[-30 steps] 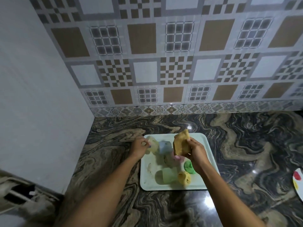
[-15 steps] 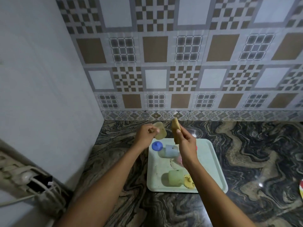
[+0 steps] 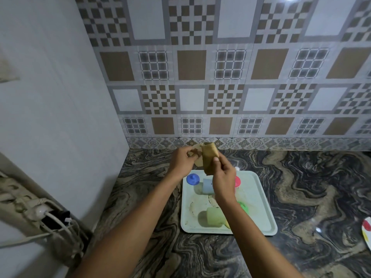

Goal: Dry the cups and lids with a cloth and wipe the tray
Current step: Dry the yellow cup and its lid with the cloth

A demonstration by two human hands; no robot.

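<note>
Dark marble-patterned stone counter (image 3: 301, 187), swirled black, grey and tan, glossy with small light glints, fills the lower right and centre of the frame. Behind it, a wall of patterned tiles (image 3: 230, 87): brown squares, white squares, grid and checker motifs, with a narrow floral border strip along the counter line. Plain pale wall panel (image 3: 50, 97) takes the left of the frame; at lower left a socket strip with white cables (image 3: 50, 217).

Pale green rectangular plastic tray (image 3: 259, 197) sits flat on the counter, centre frame, its surface smeared. On it: a blue round lid (image 3: 193, 179) at the upper left corner, a light blue cup (image 3: 207, 186) just beside it, a pale green cup (image 3: 213, 217) lying on its side near the front edge, a green lid (image 3: 243, 206) and a red lid (image 3: 237, 181), both partly hidden by the right forearm. A yellowish piece shows beside the green cup; too hidden to identify.

Both hands are raised above the tray's far edge. Left hand (image 3: 181, 161), grip closed on a small pale beige cup (image 3: 198, 155), probably a cup, mostly covered. Right hand (image 3: 223, 177), grip closed on a folded tan cloth (image 3: 208, 159), pressed against that cup.

Lower right edge of the frame: part of a white plate with red marks (image 3: 367, 229).
</note>
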